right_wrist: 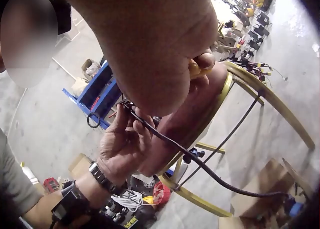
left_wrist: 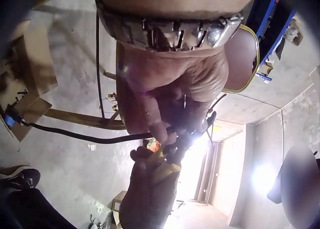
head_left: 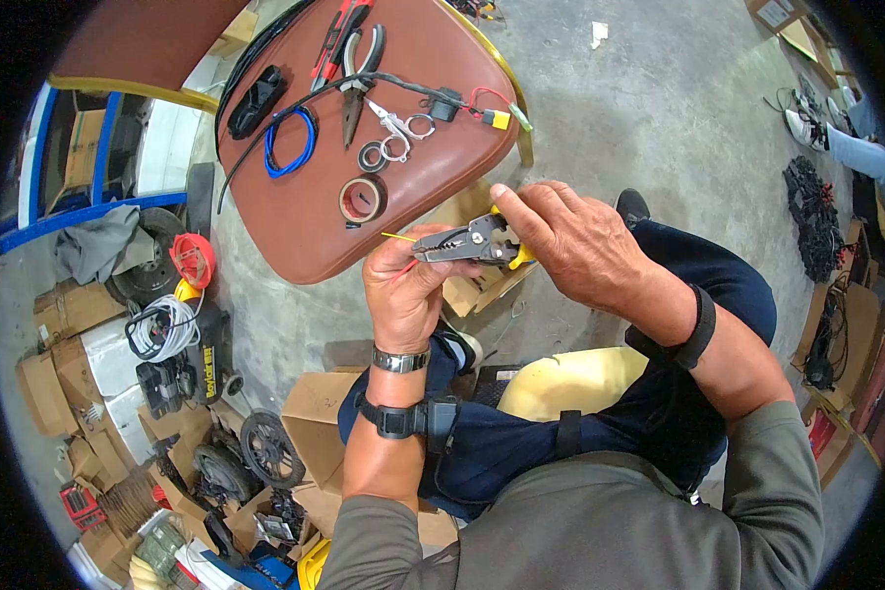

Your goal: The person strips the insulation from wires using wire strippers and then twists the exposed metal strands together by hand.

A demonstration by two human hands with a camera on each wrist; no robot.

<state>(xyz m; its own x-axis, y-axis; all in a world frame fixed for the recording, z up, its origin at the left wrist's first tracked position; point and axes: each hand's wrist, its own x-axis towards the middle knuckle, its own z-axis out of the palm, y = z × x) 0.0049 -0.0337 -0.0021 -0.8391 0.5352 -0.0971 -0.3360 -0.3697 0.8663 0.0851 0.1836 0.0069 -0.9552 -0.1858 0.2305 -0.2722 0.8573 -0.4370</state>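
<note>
My right hand (head_left: 585, 246) grips the yellow handles (head_left: 522, 258) of a wire stripper (head_left: 470, 242), whose dark jaws point left. The left hand (head_left: 403, 295) pinches thin wires close by the stripper's nose. A yellow wire end (head_left: 397, 236) pokes out beyond these fingers, and a red wire (head_left: 405, 269) shows lower down. In the right wrist view, a black cable (right_wrist: 185, 151) runs from the left hand's fingertips down toward a cardboard box. The right hand's fingers are mostly hidden behind its wrist in that view.
Just ahead is a brown chair seat (head_left: 295, 231) bearing tape (head_left: 345, 203), scissors (head_left: 395, 146), pliers (head_left: 351, 113), a red-handled cutter (head_left: 340, 39), a blue wire coil (head_left: 268, 147) and a cable with a yellow connector (head_left: 498, 119). An open cardboard box (head_left: 310, 423) stands beside the left forearm.
</note>
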